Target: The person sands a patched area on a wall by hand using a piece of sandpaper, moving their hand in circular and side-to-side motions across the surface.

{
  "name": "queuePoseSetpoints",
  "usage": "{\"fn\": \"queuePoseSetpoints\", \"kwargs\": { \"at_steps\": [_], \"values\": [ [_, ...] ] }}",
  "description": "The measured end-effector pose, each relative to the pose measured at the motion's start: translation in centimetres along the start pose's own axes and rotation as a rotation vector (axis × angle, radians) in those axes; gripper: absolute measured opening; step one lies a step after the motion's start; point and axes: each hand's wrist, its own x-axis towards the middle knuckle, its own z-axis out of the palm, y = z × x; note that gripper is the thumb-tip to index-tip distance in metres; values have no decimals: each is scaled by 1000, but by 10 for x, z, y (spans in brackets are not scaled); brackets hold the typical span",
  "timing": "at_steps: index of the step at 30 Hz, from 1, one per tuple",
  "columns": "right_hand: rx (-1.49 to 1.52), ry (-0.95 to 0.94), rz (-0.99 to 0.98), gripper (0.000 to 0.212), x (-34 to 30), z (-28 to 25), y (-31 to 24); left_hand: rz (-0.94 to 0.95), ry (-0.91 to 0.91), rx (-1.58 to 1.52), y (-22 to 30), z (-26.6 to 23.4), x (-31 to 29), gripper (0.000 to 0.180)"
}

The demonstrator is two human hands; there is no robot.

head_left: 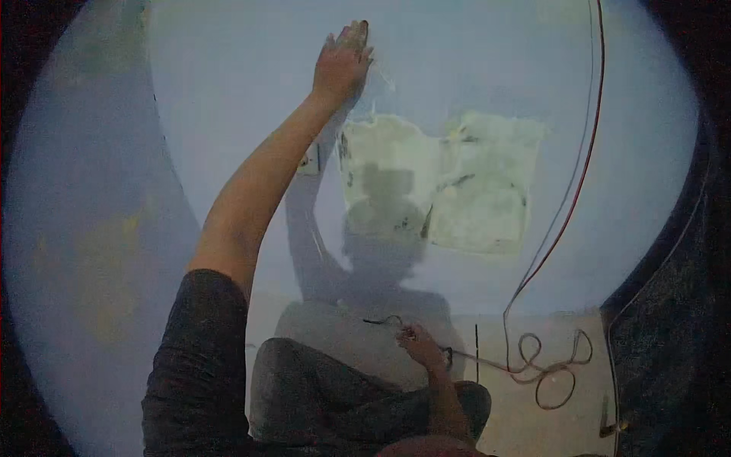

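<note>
My left hand (344, 65) is raised high against the pale bluish wall (251, 114), its fingers stretched out and lying flat on it. A small dark spot shows at its fingertips, too blurred to make out. Low in the middle, above my bent legs, my right hand (417, 344) is closed around a thin cord (487, 360). A short dark end of the cord curls out beyond the fingers on the left. On the right side the cord leads off toward loose loops on the floor.
A pale patch with rough, stained edges (480, 206) marks the wall, with my shadow across it. Left of it is a wall socket (308, 161), partly behind my forearm. A reddish cord (585, 167) hangs down the right side to the light floor (525, 426).
</note>
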Motion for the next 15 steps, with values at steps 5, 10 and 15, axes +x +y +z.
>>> {"fn": "queuePoseSetpoints", "kwargs": {
  "at_steps": [5,10,15],
  "values": [
    [-139,-95,26,60,-21,-12,-44,-43,-103,72,38,28,-62,64],
    [-219,-149,-42,58,-15,4,-31,13,-272,80,44,16,-130,61],
    [-232,-156,-4,62,-22,1,-39,90,-397,140,32,-3,-158,64]
  ]
}}
